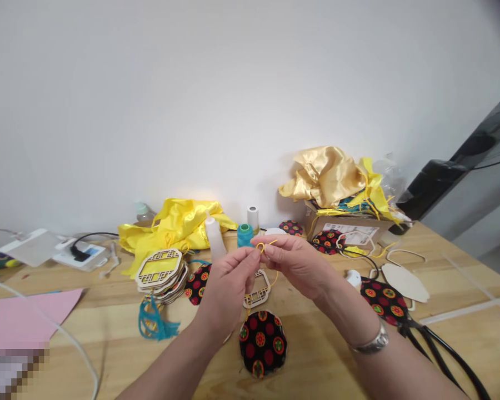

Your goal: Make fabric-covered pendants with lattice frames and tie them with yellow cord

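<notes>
A small loop of yellow cord [260, 246] sits between my fingertips, with a short end sticking out to the right. My left hand [233, 280] pinches it from the left, thumb against fingers. From the other side my right hand [295, 261] grips the same cord. Below the hands lies a lattice-cut wooden frame [257, 290], partly hidden by my left hand. Nearer to me is a round black fabric piece [263, 343] with red and orange flower patterns; yellow cord runs between it and the frame.
A stack of lattice frames [159, 269] and teal tassels [155, 321] lie left, before yellow satin [183, 219]. A glue bottle [215, 238] and teal thread spool [245, 235] stand behind my hands. At right are a cardboard box [358, 229] of fabric and black-handled scissors [429, 336].
</notes>
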Motion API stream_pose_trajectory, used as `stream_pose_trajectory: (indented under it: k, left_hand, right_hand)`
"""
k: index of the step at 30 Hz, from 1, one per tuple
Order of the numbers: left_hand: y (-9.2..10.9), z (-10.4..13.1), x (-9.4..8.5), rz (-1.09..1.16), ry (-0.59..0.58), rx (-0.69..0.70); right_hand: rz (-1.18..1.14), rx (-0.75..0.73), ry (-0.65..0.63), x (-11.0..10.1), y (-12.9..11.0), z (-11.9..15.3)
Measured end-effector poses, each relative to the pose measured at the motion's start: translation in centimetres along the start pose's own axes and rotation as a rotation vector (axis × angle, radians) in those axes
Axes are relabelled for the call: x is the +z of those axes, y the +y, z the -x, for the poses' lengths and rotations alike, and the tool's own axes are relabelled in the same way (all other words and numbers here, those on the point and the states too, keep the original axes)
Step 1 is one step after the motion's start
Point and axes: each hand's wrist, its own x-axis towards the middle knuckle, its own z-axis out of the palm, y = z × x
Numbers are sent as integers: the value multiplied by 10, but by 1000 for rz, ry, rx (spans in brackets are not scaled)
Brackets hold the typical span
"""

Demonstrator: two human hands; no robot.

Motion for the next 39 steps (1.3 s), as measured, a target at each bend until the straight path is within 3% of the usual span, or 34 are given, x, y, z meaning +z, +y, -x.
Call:
stream_pose_trajectory:
  k: [3,8,15,21,33,39]
  left_hand:
    - [0,0,1,36,-22,-10]
    - [2,-1,1,98,-66,-83]
    - [-3,-4,-5,189,-218,-219]
    - [-10,-10,-9,156,-276,-270]
    - [-16,-16,-12,44,-247,-265]
    - [-18,-16,-7,-62,-183,-196]
  right_hand:
    - [-15,-13,-48,-1,0,0]
    - [21,-73,0,4,-3,0]
    - [112,-159,300,5,-9,1]
    - [-81,-184,376,-4,-22,1]
    - [-115,-340,448,-11,-41,8]
    - [-31,-426,519,-8,-49,13]
